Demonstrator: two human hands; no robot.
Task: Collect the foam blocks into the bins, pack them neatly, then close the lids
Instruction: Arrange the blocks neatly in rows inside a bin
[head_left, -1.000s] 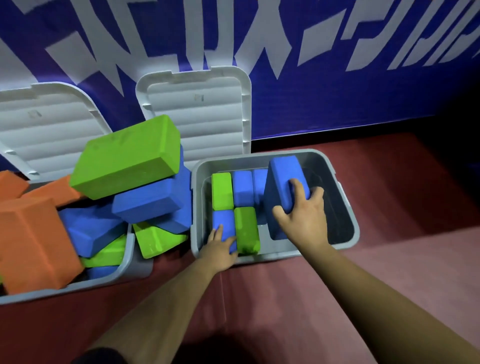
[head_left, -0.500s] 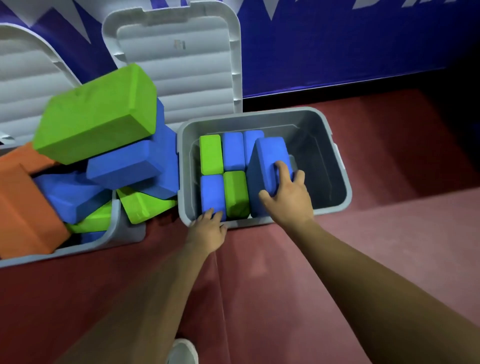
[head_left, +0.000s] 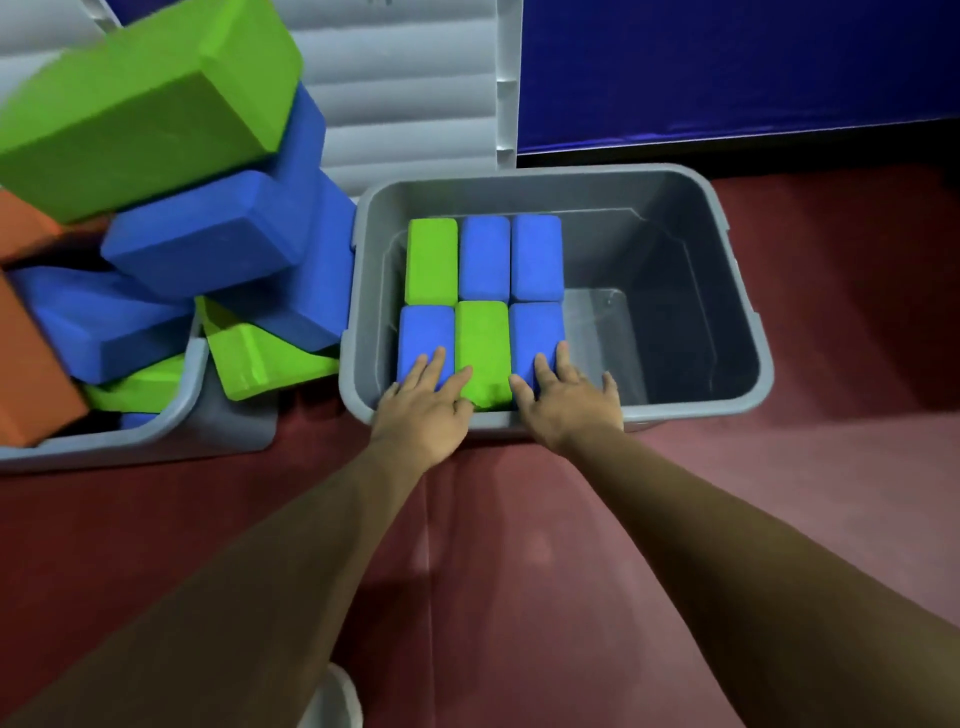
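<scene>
Dark red floor matting (head_left: 519, 571) ran up to a deep blue wall (head_left: 727, 67) at twelve o'clock. Spread, straight fingers (head_left: 436, 364) of the left hand (head_left: 423, 410) lay flat on the near-left upright blue foam block (head_left: 423, 332), one touching the upright green foam block (head_left: 480, 343) beside it. The right hand (head_left: 569, 410) matched it, fingers (head_left: 543, 366) spread on the near-right blue foam block (head_left: 535, 327).

Behind these stood a second row of three blocks (head_left: 484, 257), so six sat tight together in the nine o'clock half of the grey plastic bin (head_left: 748, 312); its three o'clock half held nothing. Packing looked barely begun. At nine o'clock the second grey bin (head_left: 171, 421) carried a loose heap: a big green foam block (head_left: 150, 98) on top, blue foam blocks (head_left: 208, 239), an orange foam block (head_left: 31, 364), and a tilted green block (head_left: 260, 358) hanging over the rim between the bins. That heap rose above the rim and would likely stop its lid closing. Both bins were open; the white ribbed lid (head_left: 405, 78) leaned at twelve o'clock.
</scene>
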